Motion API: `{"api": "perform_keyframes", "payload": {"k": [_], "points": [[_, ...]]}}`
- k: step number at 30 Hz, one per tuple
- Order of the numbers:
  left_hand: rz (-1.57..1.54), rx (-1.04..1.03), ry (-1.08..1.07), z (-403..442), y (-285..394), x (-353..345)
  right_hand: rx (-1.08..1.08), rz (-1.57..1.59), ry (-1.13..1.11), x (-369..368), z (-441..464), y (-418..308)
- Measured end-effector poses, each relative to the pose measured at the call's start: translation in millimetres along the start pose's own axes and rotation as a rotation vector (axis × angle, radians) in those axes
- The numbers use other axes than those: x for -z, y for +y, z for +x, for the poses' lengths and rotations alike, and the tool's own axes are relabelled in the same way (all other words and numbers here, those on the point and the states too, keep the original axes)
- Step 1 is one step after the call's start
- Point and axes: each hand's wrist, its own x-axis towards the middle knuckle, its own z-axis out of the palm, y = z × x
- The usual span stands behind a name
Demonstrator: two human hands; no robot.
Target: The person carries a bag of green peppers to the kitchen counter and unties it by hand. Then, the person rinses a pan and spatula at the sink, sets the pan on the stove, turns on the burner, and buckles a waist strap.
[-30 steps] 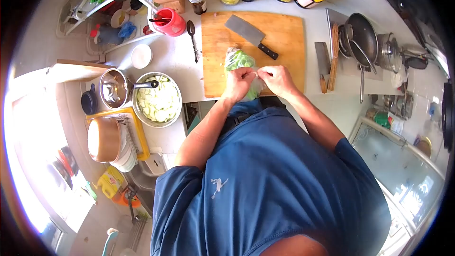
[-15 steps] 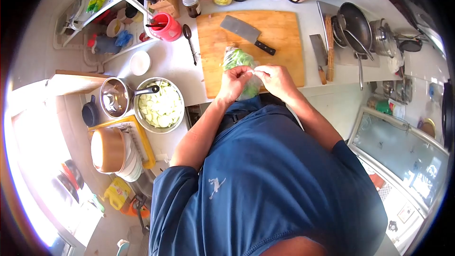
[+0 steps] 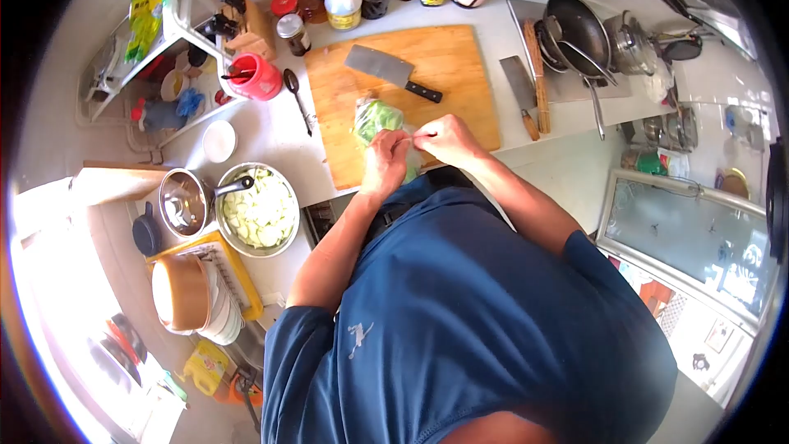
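A clear plastic bag (image 3: 378, 118) with green vegetables inside lies at the front of the wooden cutting board (image 3: 448, 57). My left hand (image 3: 386, 163) pinches the bag's gathered plastic. Close by on the right, my right hand (image 3: 448, 140) pinches the same plastic, its fingertips almost meeting the left ones. Exactly which part of the bag each holds is too small to make out. Behind the bag, a cleaver (image 3: 386, 70) rests flat on the board, its black handle toward the right.
Left of the board stands a metal bowl of sliced pale-green vegetable (image 3: 259, 212), beside a saucepan (image 3: 185, 201). A spoon (image 3: 297, 103) lies by a red container (image 3: 253, 76). Bottles (image 3: 343, 4) line the back. At right are a second cleaver (image 3: 519, 86) and a wok (image 3: 575, 33).
The whole view has shifted, so the counter sits farther left in the picture. Both hands still pinch the bag, with a small gap now between their fingertips.
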Motion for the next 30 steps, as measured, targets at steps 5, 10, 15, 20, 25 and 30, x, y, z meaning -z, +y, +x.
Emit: {"api": "perform_keyframes", "payload": {"k": [5, 10, 15, 20, 25, 30], "points": [[0.061, 0.011, -0.005, -3.6, -0.6, -2.4, -0.09, 0.226, -0.097, 1.1, -0.3, 6.0], [0.051, 0.018, -0.027, -4.6, -3.1, -6.2, -0.084, 0.11, -0.054, -3.1, -2.2, 8.6], [0.078, 0.061, -0.036, -3.0, 0.0, -8.1, -0.042, 0.064, 0.002, -5.3, -1.8, 7.0], [-0.116, 0.286, -0.04, 1.9, 5.0, -9.0, 0.085, 0.038, 0.047, 3.4, 3.4, 4.5], [-0.31, 0.341, 0.082, 3.0, -6.0, -5.2, 0.226, 0.065, 0.221, 6.5, 6.2, 18.4], [-0.406, 0.355, 0.045, 0.5, 2.0, 0.8, 0.658, -0.22, 0.218, 9.8, 0.5, -6.2]]}}
